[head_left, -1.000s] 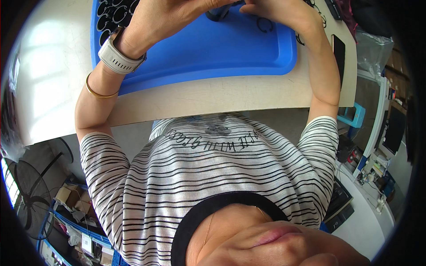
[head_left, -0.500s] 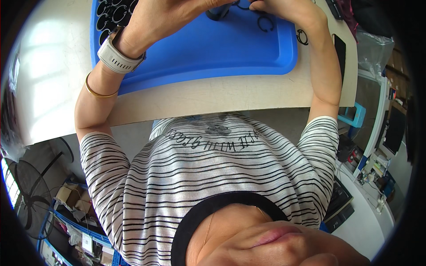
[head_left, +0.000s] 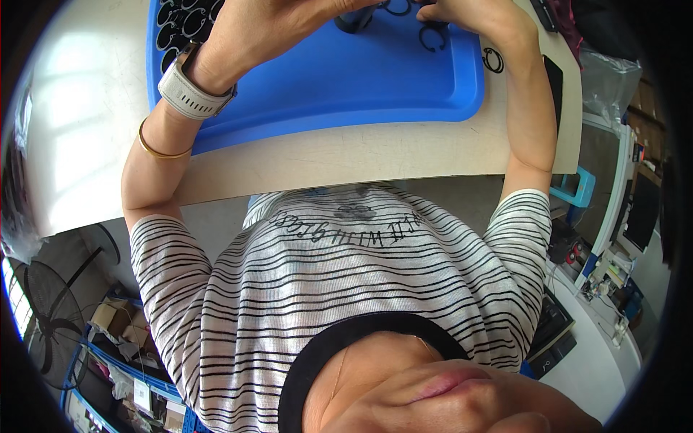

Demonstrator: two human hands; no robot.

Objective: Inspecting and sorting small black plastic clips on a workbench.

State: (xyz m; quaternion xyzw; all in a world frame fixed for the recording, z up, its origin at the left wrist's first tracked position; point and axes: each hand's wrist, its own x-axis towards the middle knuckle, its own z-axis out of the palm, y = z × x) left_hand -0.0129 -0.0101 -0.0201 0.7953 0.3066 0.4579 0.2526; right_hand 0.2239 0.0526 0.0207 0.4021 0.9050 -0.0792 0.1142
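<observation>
My left hand [head_left: 278, 27], with a white-strapped watch at its wrist, reaches over the blue tray [head_left: 332, 94]. Its thumb lies along the top of a dark cylinder [head_left: 352, 22] standing in the tray; the other fingers are cut off by the upper edge. To the right, my right hand [head_left: 473, 13] is curled above the tray, its fingertips closed together; what they hold, if anything, is hidden. Just under those fingers lies an open black ring [head_left: 433, 38]. Another black ring [head_left: 398, 6] shows partly between the two hands.
Several black rings [head_left: 180, 25] lie in rows at the tray's left side. On the pale table [head_left: 346, 155], right of the tray, are another black ring [head_left: 493, 60] and a dark flat object [head_left: 553, 90]. A fan [head_left: 52, 325] stands lower left.
My right hand has shifted slightly to the right, uncovering more of the black ring between the hands. My left hand and the dark cylinder stay in place.
</observation>
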